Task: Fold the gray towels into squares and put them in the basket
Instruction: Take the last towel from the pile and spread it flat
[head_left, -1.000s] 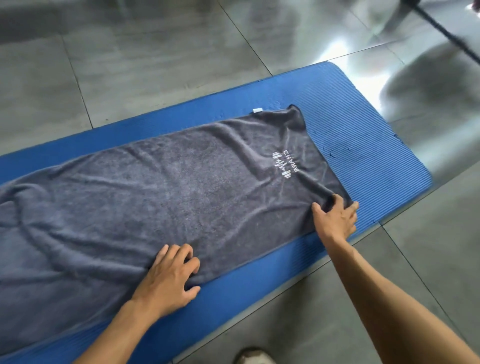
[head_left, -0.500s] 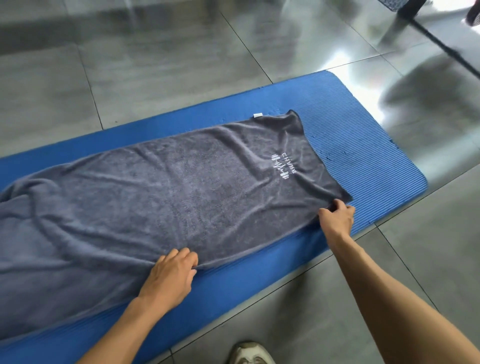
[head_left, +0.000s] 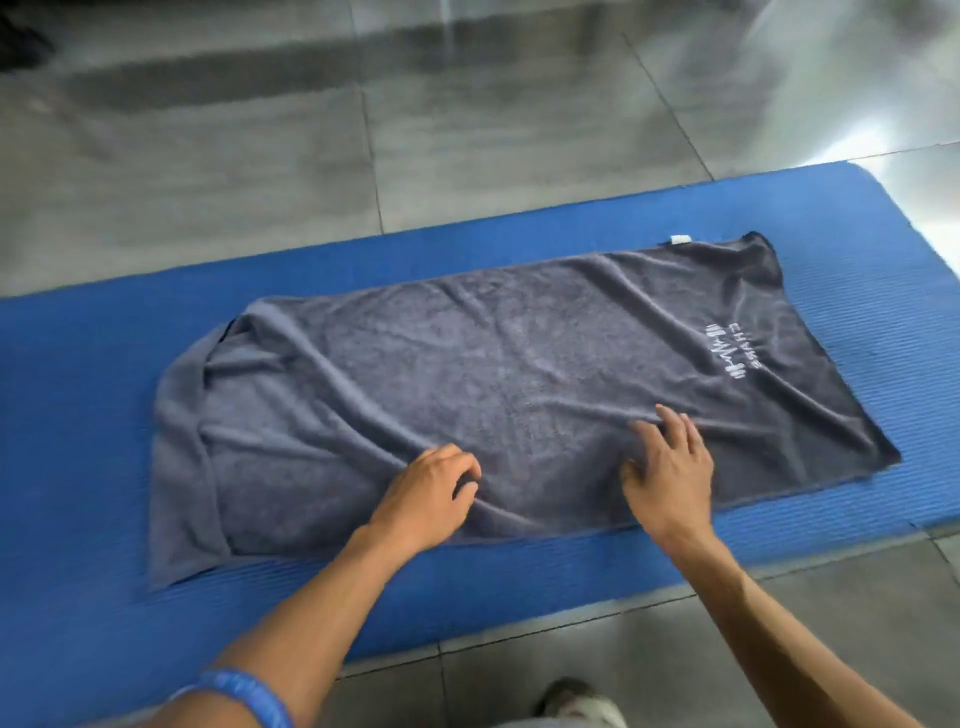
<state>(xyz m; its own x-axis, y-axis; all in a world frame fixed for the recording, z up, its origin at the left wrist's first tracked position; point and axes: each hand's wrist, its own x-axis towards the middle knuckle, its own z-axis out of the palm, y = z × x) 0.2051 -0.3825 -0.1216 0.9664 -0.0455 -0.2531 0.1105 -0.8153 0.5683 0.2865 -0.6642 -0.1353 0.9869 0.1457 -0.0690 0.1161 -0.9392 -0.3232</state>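
A gray towel (head_left: 519, 379) with a white logo near its right end lies spread lengthwise on a blue mat (head_left: 78, 415). Its left end is rumpled and partly folded over. My left hand (head_left: 426, 499) sits on the towel close to its near edge, fingers curled into the cloth, with creases running out from them. My right hand (head_left: 667, 473) rests on the towel a little to the right, fingers straight and spread. No basket is in view.
The mat lies on a glossy gray tiled floor (head_left: 467, 130). A shoe tip (head_left: 576, 701) shows at the bottom edge, on the floor in front of the mat. A blue band (head_left: 244, 696) is on my left wrist.
My right hand let go of the towel's near right corner and moved left to lie flat on the cloth. My left hand slid up onto the towel. The view swung left.
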